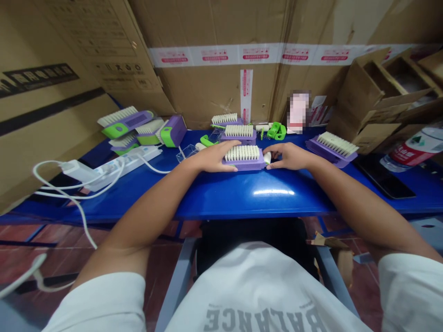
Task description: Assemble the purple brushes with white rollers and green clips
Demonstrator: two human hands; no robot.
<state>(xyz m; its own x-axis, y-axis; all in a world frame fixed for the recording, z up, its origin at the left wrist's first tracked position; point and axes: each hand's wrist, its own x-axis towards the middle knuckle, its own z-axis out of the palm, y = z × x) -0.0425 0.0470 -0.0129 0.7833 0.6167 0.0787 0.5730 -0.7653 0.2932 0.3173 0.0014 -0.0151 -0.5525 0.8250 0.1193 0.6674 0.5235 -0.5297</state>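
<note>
A purple scrubbing brush [244, 164] with pale bristles facing up rests on the blue table in front of me. My left hand [216, 158] grips its left end, thumb along the near side and fingers behind. At the opposite end, my right hand [289, 156] pinches a small white part [267, 158] against the brush; its exact kind is hidden by the fingers. Just behind stands another purple brush [238, 133], with a third brush [224, 119] farther back. Green plastic pieces [277, 131] lie behind my right hand.
Several purple-and-green brushes [126, 121] are piled at the left, near a white power strip [124, 167] with cables. Rightward are another brush [334, 148], a black phone [384, 175] and a water bottle [413, 150]. Cardboard [214, 92] walls the table's back.
</note>
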